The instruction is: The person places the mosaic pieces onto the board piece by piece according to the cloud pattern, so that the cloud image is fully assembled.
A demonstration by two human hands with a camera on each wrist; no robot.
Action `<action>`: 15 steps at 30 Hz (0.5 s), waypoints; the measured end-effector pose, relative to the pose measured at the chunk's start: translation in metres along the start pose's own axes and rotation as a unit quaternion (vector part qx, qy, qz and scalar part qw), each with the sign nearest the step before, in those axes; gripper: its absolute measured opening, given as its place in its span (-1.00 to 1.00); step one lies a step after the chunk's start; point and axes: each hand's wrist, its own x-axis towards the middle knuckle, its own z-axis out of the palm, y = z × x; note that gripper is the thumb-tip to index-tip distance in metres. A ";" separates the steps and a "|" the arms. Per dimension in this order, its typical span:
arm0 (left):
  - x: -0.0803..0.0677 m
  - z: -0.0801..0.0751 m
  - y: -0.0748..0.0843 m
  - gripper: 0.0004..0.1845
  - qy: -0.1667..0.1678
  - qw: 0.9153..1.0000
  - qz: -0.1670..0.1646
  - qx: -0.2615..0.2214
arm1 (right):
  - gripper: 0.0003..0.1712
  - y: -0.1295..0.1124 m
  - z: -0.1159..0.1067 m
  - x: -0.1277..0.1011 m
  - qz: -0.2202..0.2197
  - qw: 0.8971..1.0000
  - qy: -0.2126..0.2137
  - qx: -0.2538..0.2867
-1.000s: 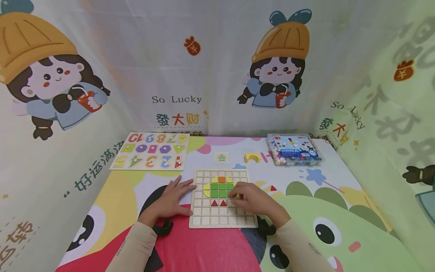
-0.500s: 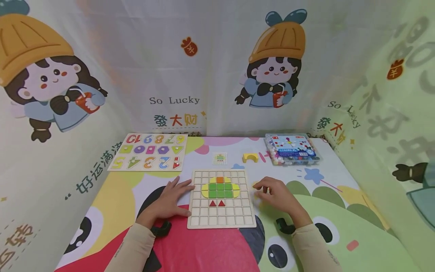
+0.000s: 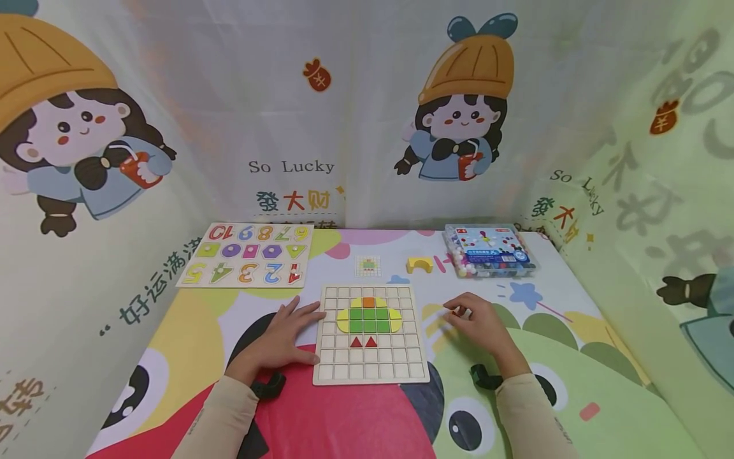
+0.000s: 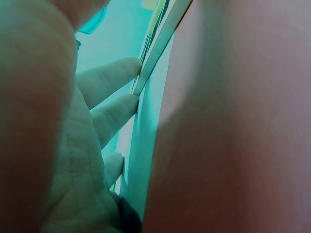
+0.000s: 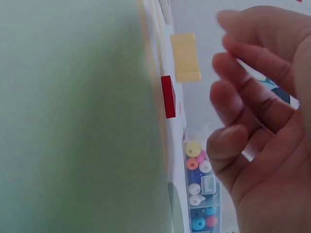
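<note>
A: Listing hands first. Left hand [image 3: 285, 338]: flat on the table [image 3: 189, 331], fingers straight, fingertips touching the left edge of the wooden grid board [image 3: 371, 370].

B: Right hand [image 3: 480, 324]: fingers loosely bent and apart, gripping nothing, hovering just over a small red piece [image 5: 168, 96] that lies on the table right of the board.

A: Board contents: green squares, yellow half-rounds, an orange square, two red triangles [image 3: 364, 342].

B: Far edge: number puzzle [image 3: 248, 254] toward the left corner, bead box [image 3: 490, 250] toward the right, yellow arch block [image 3: 420, 264] between.
</note>
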 end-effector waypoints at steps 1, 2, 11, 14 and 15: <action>0.000 0.000 0.000 0.05 0.000 1.000 0.000 0.000 | -0.81 0.000 -0.001 0.000 0.006 1.000 -0.004 -0.004; 0.000 0.000 0.000 0.05 0.000 1.000 0.001 0.001 | -0.80 0.001 -0.002 0.000 0.012 1.000 -0.011 -0.010; 0.001 0.000 -0.001 0.05 0.002 1.000 0.002 0.001 | -0.74 0.006 -0.008 0.001 0.038 0.995 -0.070 -0.057; 0.001 0.000 -0.002 0.05 0.002 1.000 0.003 -0.001 | -0.75 0.008 -0.008 0.000 0.025 0.995 -0.073 -0.068; 0.001 0.000 -0.002 0.06 0.002 1.000 0.004 -0.001 | -0.75 0.009 -0.007 0.000 0.022 0.995 -0.074 -0.069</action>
